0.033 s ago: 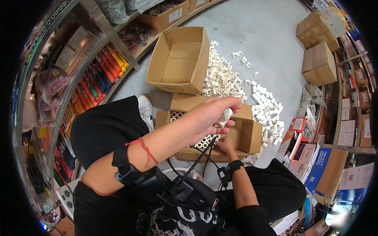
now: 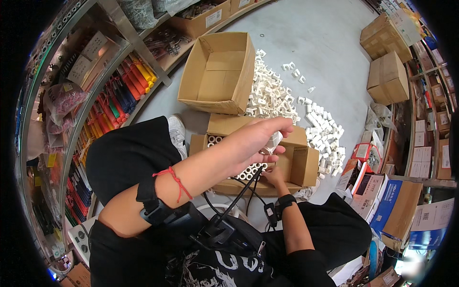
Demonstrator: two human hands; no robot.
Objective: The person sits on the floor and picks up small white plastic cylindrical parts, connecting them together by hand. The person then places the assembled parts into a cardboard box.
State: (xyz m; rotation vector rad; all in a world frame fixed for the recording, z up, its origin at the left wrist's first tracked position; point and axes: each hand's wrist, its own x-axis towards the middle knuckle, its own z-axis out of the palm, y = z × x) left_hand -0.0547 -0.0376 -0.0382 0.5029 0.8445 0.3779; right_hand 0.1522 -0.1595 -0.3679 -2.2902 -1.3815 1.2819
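My left hand (image 2: 258, 141) hovers over a cardboard box (image 2: 304, 165), its fingers curled around a white plastic fitting (image 2: 274, 142) that they partly cover. Inside the box, my right hand (image 2: 274, 177) is closed, fingertips at the edge of the packed white pipe couplings (image 2: 250, 172). Whatever lies between those fingertips is hidden. The couplings stand on end in rows, their round openings up. My left forearm covers much of the box's left part. Beyond the box lie a heap of white pipe clips (image 2: 270, 93) and, to the right, a pile of loose white couplings (image 2: 325, 134).
A second open carton (image 2: 217, 71) stands behind the box. Shelves with coloured-handled tools (image 2: 119, 88) line the left. Closed cartons (image 2: 388, 76) and opened packages (image 2: 368, 191) sit along the right. Black cables (image 2: 248, 193) hang from my chest gear near the box's front edge.
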